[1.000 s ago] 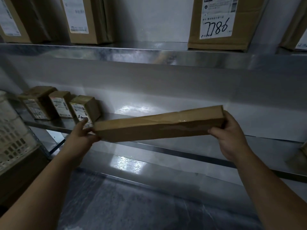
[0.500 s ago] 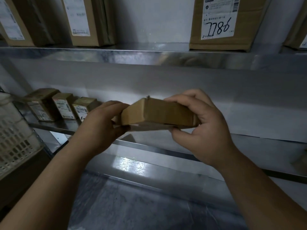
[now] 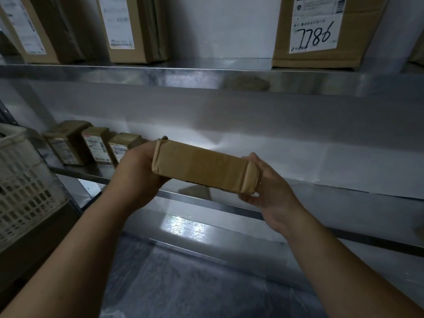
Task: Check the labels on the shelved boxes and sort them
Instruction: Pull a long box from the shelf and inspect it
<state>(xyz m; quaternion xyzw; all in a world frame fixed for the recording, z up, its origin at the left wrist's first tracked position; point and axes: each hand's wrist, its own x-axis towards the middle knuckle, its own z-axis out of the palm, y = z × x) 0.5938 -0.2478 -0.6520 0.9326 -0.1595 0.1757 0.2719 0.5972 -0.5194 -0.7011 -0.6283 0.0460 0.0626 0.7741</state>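
Long brown box [image 3: 202, 172] up in front of the middle shelf [image 3: 344, 216], left hand [image 3: 137, 171] gripping one end, right hand [image 3: 266, 189] the other — fingers curled round it, three small labelled boxes [image 3: 94, 145] shelved at left.

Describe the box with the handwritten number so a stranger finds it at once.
Look along the upper shelf to its right part. A large cardboard box stands there, white label facing out. Only this label bears big handwritten digits; the boxes to its left show print alone.

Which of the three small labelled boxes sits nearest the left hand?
The rightmost small box, just behind the left hand; the middle box and leftmost box stand farther left.
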